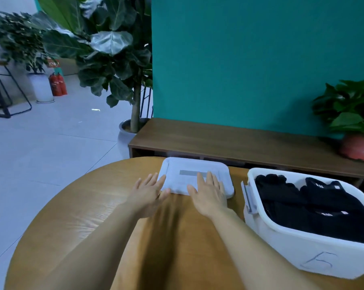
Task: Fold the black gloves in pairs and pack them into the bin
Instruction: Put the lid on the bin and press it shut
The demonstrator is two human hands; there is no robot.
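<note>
A white bin (pixel 281 245) stands on the right of the round wooden table (pixel 76 222), with several black gloves (pixel 315 206) piled inside it. The bin's white lid (pixel 189 166) lies flat at the table's far edge, to the left of the bin. My left hand (pixel 148 193) reaches with straight, spread fingers to the lid's near left corner. My right hand (pixel 209 194) lies with straight fingers over the lid's near right part. Neither hand holds anything.
A low wooden bench (pixel 239 139) runs behind the table along a teal wall. A potted plant in a red pot (pixel 358 146) stands at its right end. A large leafy plant (pixel 114 59) stands on the floor to the left.
</note>
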